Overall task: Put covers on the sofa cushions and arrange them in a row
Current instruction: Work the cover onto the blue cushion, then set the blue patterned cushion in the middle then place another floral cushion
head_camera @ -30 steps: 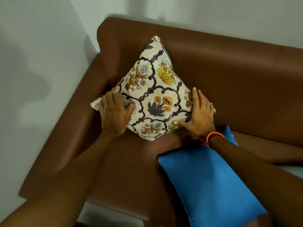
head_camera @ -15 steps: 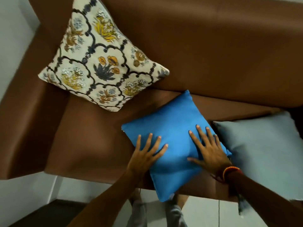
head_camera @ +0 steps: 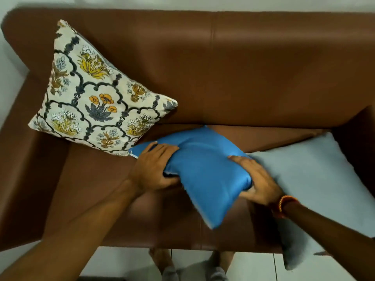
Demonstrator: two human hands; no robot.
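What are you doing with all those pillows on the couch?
A person is gripping a plain blue square cushion by its two sides, the left hand on one edge and the right hand on the other, over the seat of the brown leather sofa. A cream floral-patterned cushion leans in the sofa's corner on the left hand's side. A pale grey-blue cushion lies flat on the seat on the other side, overhanging the front edge.

Left hand [head_camera: 153, 166] and right hand [head_camera: 256, 182] each clamp a grip, arms extended.
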